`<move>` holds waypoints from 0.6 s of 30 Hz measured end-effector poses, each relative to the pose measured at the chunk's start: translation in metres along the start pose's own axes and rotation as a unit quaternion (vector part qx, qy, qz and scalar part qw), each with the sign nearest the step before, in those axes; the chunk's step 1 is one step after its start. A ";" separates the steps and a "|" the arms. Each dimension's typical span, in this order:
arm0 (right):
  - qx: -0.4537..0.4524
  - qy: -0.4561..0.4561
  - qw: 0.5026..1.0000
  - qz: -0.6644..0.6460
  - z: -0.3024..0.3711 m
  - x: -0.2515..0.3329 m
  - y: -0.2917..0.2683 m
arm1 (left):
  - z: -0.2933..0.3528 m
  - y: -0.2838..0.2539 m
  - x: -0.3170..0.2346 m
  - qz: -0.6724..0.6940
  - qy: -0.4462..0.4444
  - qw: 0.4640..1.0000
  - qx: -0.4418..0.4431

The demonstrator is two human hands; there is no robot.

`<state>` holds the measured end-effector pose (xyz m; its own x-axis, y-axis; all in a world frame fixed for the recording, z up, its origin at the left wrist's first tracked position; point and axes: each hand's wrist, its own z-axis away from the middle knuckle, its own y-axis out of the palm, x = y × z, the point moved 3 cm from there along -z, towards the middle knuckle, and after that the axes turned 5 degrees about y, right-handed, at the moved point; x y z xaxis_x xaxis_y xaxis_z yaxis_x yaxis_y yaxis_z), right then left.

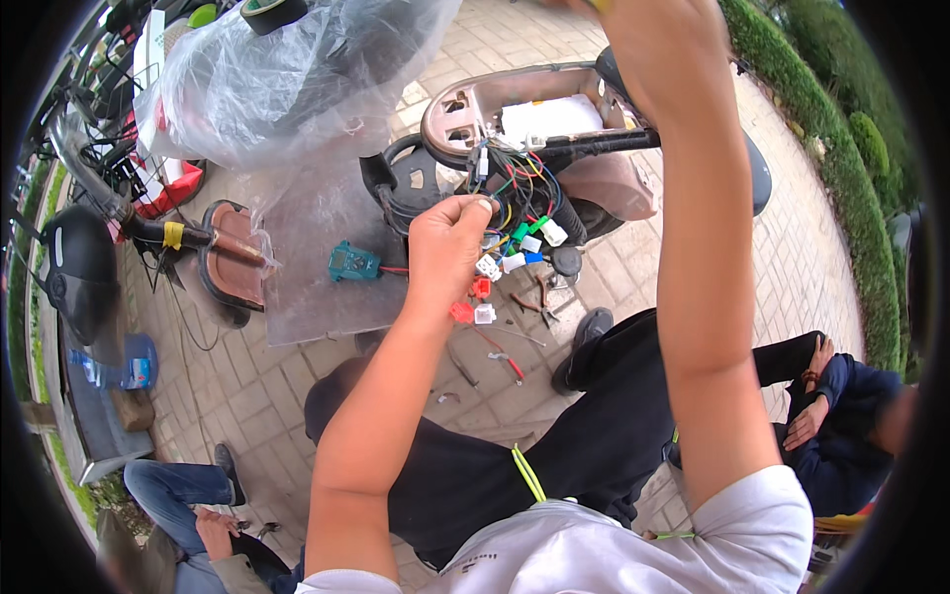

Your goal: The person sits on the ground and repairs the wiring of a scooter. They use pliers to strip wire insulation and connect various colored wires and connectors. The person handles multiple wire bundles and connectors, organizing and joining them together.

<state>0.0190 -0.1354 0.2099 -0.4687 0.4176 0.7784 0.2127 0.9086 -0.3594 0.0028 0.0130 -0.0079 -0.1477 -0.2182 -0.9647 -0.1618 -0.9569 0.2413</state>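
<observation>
My left hand [450, 236] is closed, thumb and forefinger pinched on a wire at the edge of a multicoloured wiring bundle [529, 178]. Its fingertips hide most of that wire. Plastic connectors hang below the bundle: white [552, 232], green [521, 234] and red [481, 288] ones among them. My right hand [658, 45] is raised high at the upper edge, blurred and partly cut off. A bit of yellow [600, 4] shows by its fingers, too little to name. The wires belong to an opened scooter body [594, 84] with its seat compartment exposed.
Pliers [539, 305] and a red-handled tool [515, 368] lie on the paving. A teal device [353, 261] with a red lead rests on the scooter's footboard [317, 297]. Plastic sheeting [297, 79] covers the front. People sit at lower left [213, 530] and right [841, 416].
</observation>
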 end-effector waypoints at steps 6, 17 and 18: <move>0.054 0.128 0.923 -0.358 0.139 -0.069 -0.012 | -0.003 0.016 -0.001 0.035 -0.011 0.999 0.029; 0.176 0.195 0.938 0.224 0.177 -0.112 -0.006 | -0.003 0.021 -0.005 0.098 -0.037 0.994 0.010; 0.178 0.196 0.937 0.228 0.175 -0.112 -0.006 | -0.002 0.021 -0.005 0.101 -0.040 0.994 0.007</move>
<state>-0.0796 -0.1880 0.0347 -0.0320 0.7948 0.6060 -0.0180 0.6058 -0.7954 0.0024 -0.0065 0.0020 -0.2552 -0.3898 -0.8848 -0.1347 -0.8919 0.4317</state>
